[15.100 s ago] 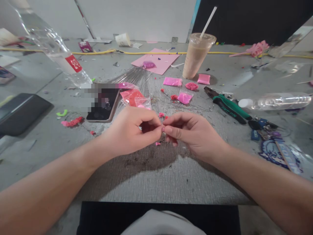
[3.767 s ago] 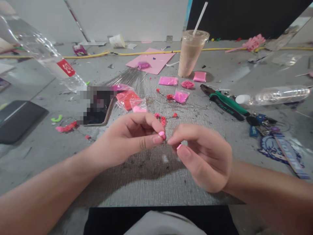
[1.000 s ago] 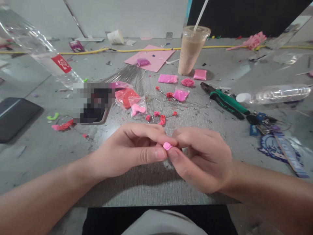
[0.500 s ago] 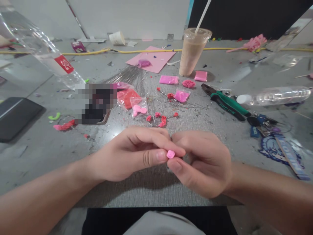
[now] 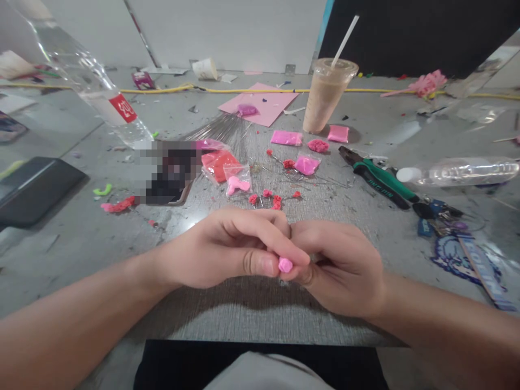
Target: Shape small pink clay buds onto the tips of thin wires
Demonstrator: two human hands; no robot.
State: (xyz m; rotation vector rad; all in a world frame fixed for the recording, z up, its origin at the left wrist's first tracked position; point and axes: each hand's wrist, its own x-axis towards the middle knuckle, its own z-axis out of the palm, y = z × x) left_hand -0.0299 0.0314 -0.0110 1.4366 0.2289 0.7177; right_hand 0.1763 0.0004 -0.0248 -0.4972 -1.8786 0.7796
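Observation:
A small lump of pink modelling clay (image 5: 285, 265) is pinched between my two hands over the near part of the table. My left hand (image 5: 231, 252) presses it with thumb and index finger, both closed. My right hand (image 5: 345, 265) is closed too; its thumb lies under the clay, partly covered by the left index finger. The other right fingers are curled and partly hidden. Just beyond the hands lie red clay pieces on thin wires (image 5: 277, 202) and a clear bag with pink clay (image 5: 238, 183).
Green-handled pliers (image 5: 384, 181) and a lying plastic bottle (image 5: 459, 172) are on the right. A drink cup with a straw (image 5: 328, 97) stands behind. To the left are a phone (image 5: 170, 179), a tilted water bottle (image 5: 103, 97) and a black case (image 5: 38, 187). Wires (image 5: 219, 127) fan out mid-table.
My right thumb has slid in beneath the pink clay, its tip now behind the left fingers. The whole scene has shifted slightly right in view as the head turned.

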